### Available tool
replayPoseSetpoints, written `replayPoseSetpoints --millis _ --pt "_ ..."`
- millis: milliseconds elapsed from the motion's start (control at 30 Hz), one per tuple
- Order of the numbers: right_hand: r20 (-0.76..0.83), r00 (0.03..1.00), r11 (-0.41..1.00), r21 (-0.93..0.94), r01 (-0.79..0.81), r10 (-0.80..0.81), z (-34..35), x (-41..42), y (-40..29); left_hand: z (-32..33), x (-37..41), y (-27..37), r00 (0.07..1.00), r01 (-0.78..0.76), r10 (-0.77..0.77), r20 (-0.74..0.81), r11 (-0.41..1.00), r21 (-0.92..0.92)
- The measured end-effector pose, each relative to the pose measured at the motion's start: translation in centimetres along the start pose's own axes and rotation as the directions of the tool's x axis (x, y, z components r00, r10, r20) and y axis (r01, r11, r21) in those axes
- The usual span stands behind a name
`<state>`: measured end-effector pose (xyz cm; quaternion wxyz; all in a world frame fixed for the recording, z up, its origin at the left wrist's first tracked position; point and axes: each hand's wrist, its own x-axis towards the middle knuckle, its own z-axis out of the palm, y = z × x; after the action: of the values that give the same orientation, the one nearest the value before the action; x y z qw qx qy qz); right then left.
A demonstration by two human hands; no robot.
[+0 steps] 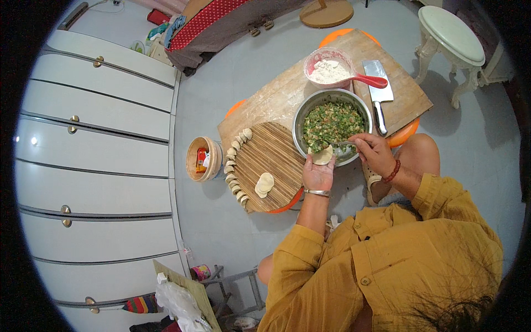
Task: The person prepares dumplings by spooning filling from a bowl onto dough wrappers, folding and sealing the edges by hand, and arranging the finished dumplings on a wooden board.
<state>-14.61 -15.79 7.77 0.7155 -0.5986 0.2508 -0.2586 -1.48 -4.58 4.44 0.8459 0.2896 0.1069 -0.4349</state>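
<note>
A round dough wrapper lies on the fingers of my left hand, at the near rim of a steel bowl. Chopped green filling fills much of that bowl. My right hand grips a metal spoon, whose bowl end carries some filling just above the wrapper. To the left, a round slatted board bears a curved row of folded dumplings along its left edge. A small overlapping pile of dough wrappers rests near its front.
Beyond the bowl stands a plastic tub of flour with a red handle. A cleaver lies on the wooden board at right. A waste bin is left of the slatted board; a white stool stands back right.
</note>
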Motion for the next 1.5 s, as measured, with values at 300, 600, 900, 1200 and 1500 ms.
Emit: replayPoseSetpoints --millis 300,600,900,1200,1500 --pt "0.23 0.828 0.69 -0.463 0.556 -0.512 0.0 -1.0 -0.8 0.4 -0.6 0.3 0.999 -0.032 0.031 0.031 0.999 0.008" --pt "0.384 0.727 0.522 -0.514 0.68 -0.569 -0.1 -1.6 1.2 1.7 -0.8 0.3 0.999 -0.018 0.014 -0.05 0.997 -0.079" --pt "0.444 0.668 0.428 -0.527 0.734 -0.598 0.0 -2.3 1.8 3.2 -1.0 0.4 0.995 -0.018 0.01 -0.095 0.996 -0.085" --pt "0.434 0.686 0.43 -0.551 0.715 -0.584 0.1 -2.8 1.8 3.4 -1.0 0.4 0.993 -0.023 0.011 -0.114 0.995 -0.098" --pt "0.272 0.74 0.634 -0.388 0.669 -0.615 0.0 -2.7 -0.2 1.8 -0.5 1.0 0.995 -0.066 0.058 -0.078 0.991 -0.116"
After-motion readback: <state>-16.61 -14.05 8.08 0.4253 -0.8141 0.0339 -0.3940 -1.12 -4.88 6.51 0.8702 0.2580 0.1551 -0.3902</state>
